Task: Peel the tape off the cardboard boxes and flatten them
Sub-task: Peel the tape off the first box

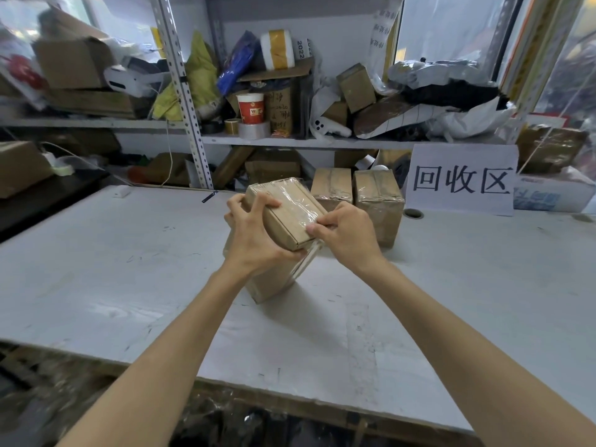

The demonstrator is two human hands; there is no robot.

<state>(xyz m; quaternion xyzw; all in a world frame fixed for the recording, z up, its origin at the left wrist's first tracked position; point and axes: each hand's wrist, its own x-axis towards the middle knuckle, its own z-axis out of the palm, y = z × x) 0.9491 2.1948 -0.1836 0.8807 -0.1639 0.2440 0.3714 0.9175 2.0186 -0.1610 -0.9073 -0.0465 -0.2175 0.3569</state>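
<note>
A: Left to right, quick. Left hand (250, 235) is clamped on the small cardboard box (283, 214), fingers curled over its far-left top edge, palm under the near corner. The box is held up off the white table (129, 269), over another box (269, 282) that stands on the table.

B: Right hand?

A: Right hand (343, 233) has thumb and fingers pinched together on the clear tape (298, 201) at the box's right near edge. Can't tell if a free end is lifted yet.

B: How to do it well?

A: My judgement: keep the left grip firm so the box doesn't twist, get a nail under the tape edge, then pull low and along the strip, not straight up, so it doesn't tear.

B: Orientation?

A: Flat box, broad taped face up and tilted toward the camera. Long axis runs from near-right to far-left; the tape strip follows it. Two more taped boxes (358, 191) wait just behind, on the right.
</note>
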